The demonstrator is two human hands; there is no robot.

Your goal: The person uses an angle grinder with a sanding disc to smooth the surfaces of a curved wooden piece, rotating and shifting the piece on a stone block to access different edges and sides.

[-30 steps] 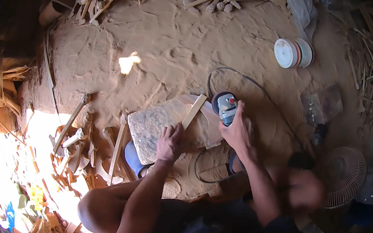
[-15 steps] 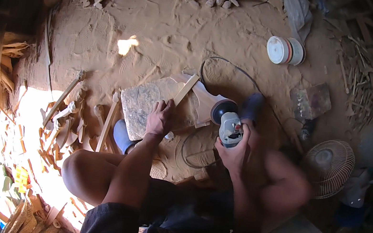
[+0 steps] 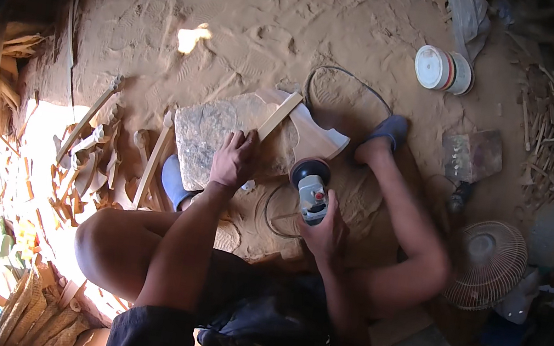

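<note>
Person seated on the sawdust floor (image 3: 257, 20), knees up, 2 hands busy.

Left hand (image 3: 232, 163) – palm down, fingers spread, pressing the near end of a thin wooden strip (image 3: 278, 116) onto a flat stone slab (image 3: 207, 134). No closed grip there; it pins, not grasps. The strip lies diagonally, its far end pointing up-right across a pale wooden board (image 3: 318, 140) just right of the slab.

Right hand (image 3: 322, 230) – grip clenched around the body of an angle grinder (image 3: 311, 185), disc end facing far, just right of the left hand, off the strip. Its black cord (image 3: 349, 76) loops over the floor beyond the board.

Far right: white lidded tub (image 3: 443, 69). Near right: fan grille (image 3: 489, 265) lying flat. Left: scattered wood offcuts (image 3: 88, 166).
</note>
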